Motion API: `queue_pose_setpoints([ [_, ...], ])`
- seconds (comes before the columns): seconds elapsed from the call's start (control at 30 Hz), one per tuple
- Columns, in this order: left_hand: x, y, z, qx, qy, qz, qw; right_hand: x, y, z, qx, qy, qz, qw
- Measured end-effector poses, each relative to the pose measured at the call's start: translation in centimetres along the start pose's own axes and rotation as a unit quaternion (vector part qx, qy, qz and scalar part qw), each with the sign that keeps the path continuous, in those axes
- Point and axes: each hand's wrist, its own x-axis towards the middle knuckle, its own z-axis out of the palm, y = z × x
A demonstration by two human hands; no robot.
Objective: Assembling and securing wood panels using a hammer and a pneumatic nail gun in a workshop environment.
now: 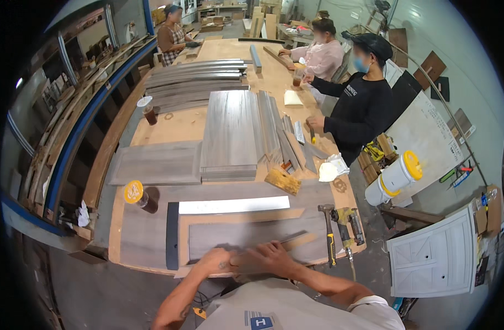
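At the table's near edge, my left hand (215, 260) is closed on the near end of a grey-brown wooden strip (246, 264). My right hand (272, 258) curls over the same strip farther right, blurred by motion. Beyond them lies a grey wood panel (208, 235). A pale thin strip (298, 241) shows just right of my right hand. A white strip (235, 205) and a dark strip (172, 235) lie along the panel's far and left sides. To the right are a yellow-handled hammer (330, 239) and a nail gun (346, 228).
Stacked grey boards (230, 129) and loose strips (290, 148) fill mid-table. A wood block (283, 181) and a lidded drink cup (142, 196) stand nearer. Three people work along the far sides. White buckets (395, 179) and a white cabinet door (432, 256) are at right.
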Motion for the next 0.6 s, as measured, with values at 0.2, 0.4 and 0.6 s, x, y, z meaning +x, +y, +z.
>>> queue_pose_setpoints([
  [0.2,1.2,0.0,8.5,0.07,0.147,0.072,0.984,-5.2,1.4,3.6,0.13,-0.074,0.064,0.987],
  [0.4,2.1,-1.5,13.1,0.082,0.265,0.087,0.957,-5.7,2.2,3.9,0.169,-0.186,0.139,0.958],
  [0.6,1.7,-1.1,13.9,0.083,0.263,0.079,0.958,-6.9,1.7,3.7,0.132,-0.11,0.078,0.982],
])
